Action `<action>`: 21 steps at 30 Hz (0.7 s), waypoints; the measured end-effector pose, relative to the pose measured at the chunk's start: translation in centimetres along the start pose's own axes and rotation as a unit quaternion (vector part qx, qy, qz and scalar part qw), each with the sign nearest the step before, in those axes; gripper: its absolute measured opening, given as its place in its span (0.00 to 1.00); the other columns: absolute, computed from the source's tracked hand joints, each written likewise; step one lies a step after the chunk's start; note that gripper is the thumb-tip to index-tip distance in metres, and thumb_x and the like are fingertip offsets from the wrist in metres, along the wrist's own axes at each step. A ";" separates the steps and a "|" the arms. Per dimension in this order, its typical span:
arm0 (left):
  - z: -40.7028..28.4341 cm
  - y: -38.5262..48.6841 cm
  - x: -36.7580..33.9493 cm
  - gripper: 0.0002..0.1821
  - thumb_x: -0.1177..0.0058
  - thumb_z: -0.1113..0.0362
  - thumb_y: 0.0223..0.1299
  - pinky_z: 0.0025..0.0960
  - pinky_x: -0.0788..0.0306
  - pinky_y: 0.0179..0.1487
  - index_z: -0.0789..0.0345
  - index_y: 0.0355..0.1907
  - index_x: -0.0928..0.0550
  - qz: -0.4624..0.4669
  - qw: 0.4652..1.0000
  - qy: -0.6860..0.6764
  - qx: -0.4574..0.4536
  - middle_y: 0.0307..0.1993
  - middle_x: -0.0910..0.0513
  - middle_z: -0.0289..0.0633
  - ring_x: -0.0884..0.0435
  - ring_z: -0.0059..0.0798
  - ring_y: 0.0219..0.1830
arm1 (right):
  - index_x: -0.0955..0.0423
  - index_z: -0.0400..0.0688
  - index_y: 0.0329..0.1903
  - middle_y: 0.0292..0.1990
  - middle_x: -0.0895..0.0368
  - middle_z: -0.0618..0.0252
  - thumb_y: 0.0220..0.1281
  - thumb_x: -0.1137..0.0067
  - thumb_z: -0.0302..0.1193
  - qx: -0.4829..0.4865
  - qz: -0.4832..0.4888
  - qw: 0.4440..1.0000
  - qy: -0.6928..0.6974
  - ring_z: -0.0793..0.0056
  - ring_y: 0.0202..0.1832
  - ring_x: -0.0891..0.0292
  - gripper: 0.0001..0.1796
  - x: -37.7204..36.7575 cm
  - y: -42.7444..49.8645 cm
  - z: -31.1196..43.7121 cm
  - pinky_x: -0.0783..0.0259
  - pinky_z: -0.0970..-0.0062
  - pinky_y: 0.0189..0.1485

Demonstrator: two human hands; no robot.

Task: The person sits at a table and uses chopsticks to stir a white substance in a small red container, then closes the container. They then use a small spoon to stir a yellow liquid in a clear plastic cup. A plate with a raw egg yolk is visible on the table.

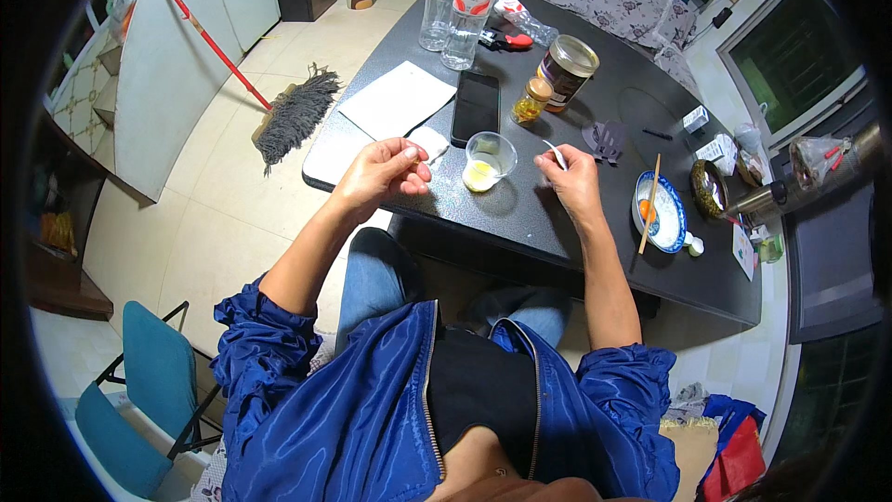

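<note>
My left hand point(391, 169) hovers at the table's near edge, thumb and fingertips drawn together; whether something small lies between them cannot be told. Just behind it is a crumpled white tissue point(431, 143). In my right hand point(575, 178) is a small white plastic spoon point(555, 152), gripped between thumb and fingers with one end pointing up. Between the two hands stands a clear plastic cup point(490, 159) with a little yellow liquid point(479, 175) at its bottom. Beyond the cup are a small glass jar of yellow pieces point(531, 104) and a black smartphone point(476, 110) lying flat.
White paper point(398, 101) lies at the left. Two water bottles point(470, 14) and a dark-labelled jar point(568, 73) stand farther back. At right, chopsticks point(651, 202) rest across a blue-rimmed bowl point(670, 213) holding an egg yolk point(647, 210) and white contents. A mop point(296, 118) leans left of the table.
</note>
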State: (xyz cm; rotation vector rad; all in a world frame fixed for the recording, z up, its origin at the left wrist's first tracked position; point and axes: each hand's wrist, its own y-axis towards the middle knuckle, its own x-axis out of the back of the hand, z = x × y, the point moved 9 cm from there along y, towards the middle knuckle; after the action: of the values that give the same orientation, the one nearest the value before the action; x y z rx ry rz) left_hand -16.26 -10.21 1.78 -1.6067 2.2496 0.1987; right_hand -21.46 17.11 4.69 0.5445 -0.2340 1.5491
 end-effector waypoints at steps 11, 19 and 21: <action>-0.7 0.5 -2.5 0.08 0.44 0.68 0.63 0.17 0.28 0.33 0.70 0.42 0.21 -0.019 0.999 -0.021 -0.033 0.30 0.21 0.37 0.23 0.18 0.29 | 0.27 0.35 0.30 0.22 0.24 0.66 0.55 0.35 0.31 0.001 -0.016 0.998 -0.062 0.83 0.25 0.30 0.12 1.0 -0.4 1.2 0.33 0.78 0.29; 1.1 -0.1 -6.2 0.11 0.44 0.70 0.62 0.20 0.24 0.43 0.71 0.46 0.22 0.044 0.993 -0.105 0.014 0.36 0.19 0.41 0.18 0.22 0.36 | 0.27 0.35 0.42 0.23 0.25 0.62 0.70 0.51 0.29 0.116 0.035 0.992 0.035 0.77 0.26 0.27 0.09 -0.8 -6.8 9.6 0.32 0.77 0.30; 1.0 -0.3 -7.2 0.11 0.44 0.69 0.62 0.22 0.23 0.45 0.72 0.46 0.21 0.073 0.988 -0.139 -0.002 0.36 0.18 0.41 0.18 0.23 0.37 | 0.26 0.35 0.44 0.25 0.22 0.56 0.67 0.48 0.27 0.157 0.056 0.985 -0.029 0.71 0.26 0.23 0.08 -2.1 -8.5 11.3 0.30 0.73 0.30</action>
State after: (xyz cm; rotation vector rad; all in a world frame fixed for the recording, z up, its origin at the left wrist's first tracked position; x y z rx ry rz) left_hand -13.76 -3.63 3.61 -1.3226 2.1480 0.4375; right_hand -11.01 10.50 11.90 0.8378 -0.0645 1.6935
